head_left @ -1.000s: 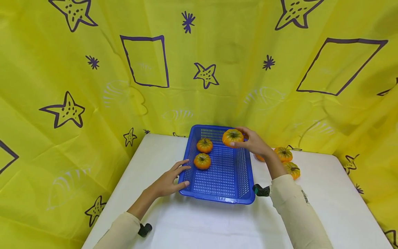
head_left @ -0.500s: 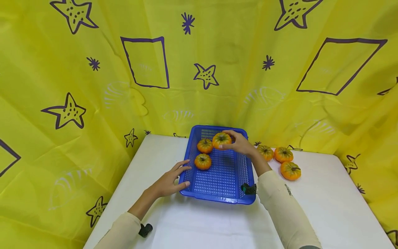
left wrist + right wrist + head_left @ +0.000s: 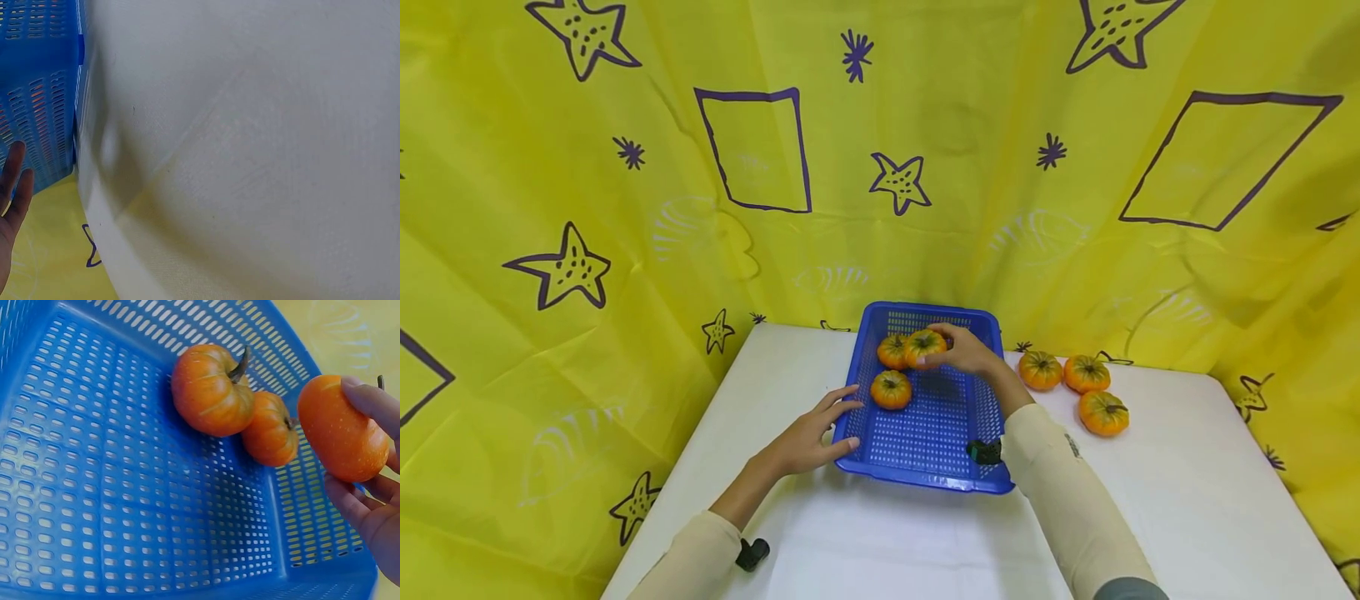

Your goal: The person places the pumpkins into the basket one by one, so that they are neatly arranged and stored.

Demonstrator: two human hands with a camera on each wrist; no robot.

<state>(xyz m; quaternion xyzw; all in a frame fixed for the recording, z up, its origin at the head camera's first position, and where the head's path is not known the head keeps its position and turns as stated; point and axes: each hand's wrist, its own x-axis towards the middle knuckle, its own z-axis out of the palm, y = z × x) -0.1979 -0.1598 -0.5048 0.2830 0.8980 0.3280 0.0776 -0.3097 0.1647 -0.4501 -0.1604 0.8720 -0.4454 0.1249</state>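
My right hand (image 3: 966, 352) grips a small orange pumpkin (image 3: 922, 346) with thumb and fingers, above the blue perforated plastic basket (image 3: 917, 442). In the right wrist view the held pumpkin (image 3: 337, 428) is off the basket floor. Two more small pumpkins lie inside along the basket's left side: a rear one (image 3: 891, 352), partly covered by the held one, and a nearer one (image 3: 891, 390). My left hand (image 3: 808, 437) is at the basket's left rim, fingers spread and fairly straight. The left wrist view catches only some of its fingers (image 3: 22, 194) beside the basket's wall (image 3: 53, 119).
Right of the basket, three pumpkins lie on the white table (image 3: 1180, 475): a left one (image 3: 1040, 370), a middle one (image 3: 1086, 373) and a nearer one (image 3: 1103, 413). A yellow patterned curtain (image 3: 970, 242) closes off the back and sides.
My right hand has carried its pumpkin left and slightly lower, from the basket's right rear toward the two pumpkins inside. The left hand has stayed at the rim.
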